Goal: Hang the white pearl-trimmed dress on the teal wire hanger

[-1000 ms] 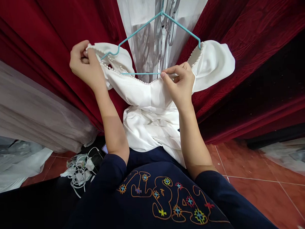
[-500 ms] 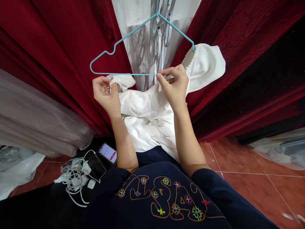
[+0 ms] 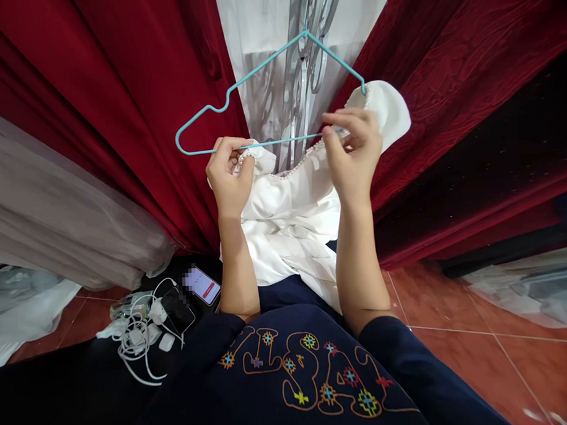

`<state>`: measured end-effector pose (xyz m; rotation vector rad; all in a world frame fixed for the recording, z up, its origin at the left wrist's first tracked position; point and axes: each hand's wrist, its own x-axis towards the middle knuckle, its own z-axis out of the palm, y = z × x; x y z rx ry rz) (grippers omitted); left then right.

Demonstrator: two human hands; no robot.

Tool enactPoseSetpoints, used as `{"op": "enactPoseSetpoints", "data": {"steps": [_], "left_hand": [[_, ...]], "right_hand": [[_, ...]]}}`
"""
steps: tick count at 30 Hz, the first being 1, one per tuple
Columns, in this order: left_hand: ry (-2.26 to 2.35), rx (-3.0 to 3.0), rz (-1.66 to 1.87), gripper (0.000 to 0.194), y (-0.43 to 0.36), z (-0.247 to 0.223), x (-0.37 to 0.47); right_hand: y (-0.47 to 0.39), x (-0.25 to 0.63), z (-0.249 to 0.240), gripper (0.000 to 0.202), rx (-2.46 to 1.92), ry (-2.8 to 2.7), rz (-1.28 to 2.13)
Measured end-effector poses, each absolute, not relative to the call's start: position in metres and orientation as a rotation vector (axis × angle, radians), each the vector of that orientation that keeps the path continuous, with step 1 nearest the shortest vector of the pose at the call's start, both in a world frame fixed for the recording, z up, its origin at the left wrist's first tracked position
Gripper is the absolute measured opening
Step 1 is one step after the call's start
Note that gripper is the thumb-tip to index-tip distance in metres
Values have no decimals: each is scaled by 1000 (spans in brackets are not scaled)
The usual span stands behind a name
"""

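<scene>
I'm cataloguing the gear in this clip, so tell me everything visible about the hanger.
The hanger is thin teal wire, triangular, with a notch in its left shoulder. Its hook runs out of view at the top. It hangs before a white curtain. Its left end is bare; the right end sits inside the white dress shoulder. The right hand pinches at the bottom bar.

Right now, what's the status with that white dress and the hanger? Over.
Left hand pinching the white dress at its beaded neckline, off the teal hanger. Right hand gripping the other shoulder, on the hanger end. Red curtain close behind.
</scene>
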<state>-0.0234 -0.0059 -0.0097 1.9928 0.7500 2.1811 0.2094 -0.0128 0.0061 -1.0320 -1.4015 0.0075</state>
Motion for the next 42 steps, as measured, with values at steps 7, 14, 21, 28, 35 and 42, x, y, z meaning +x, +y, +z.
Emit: {"op": "enactPoseSetpoints", "data": {"steps": [7,14,21,28,35,42], "left_hand": [[743,2020,2208,34,-10,-4,-23],[803,2001,2268,29,-15,6,-24],[1011,1855,2173,35,-26,17,-22],[1012,1840,2145,38,-27,14,-16],[826,1877,2198,39,-24,8,-11],[910,1905,2069,31,-24,4,-16]], "right_hand": [[25,250,36,49,-1305,-1243,-163],[37,266,52,32,-1288,-1257,-103],[57,308,58,26,-1195,-920,-80],[10,320,-22,32,-1115,-609,-49],[-29,272,-25,5,-874,-994,-10],[-5,220,-3,24,-893,-1303,191]]}}
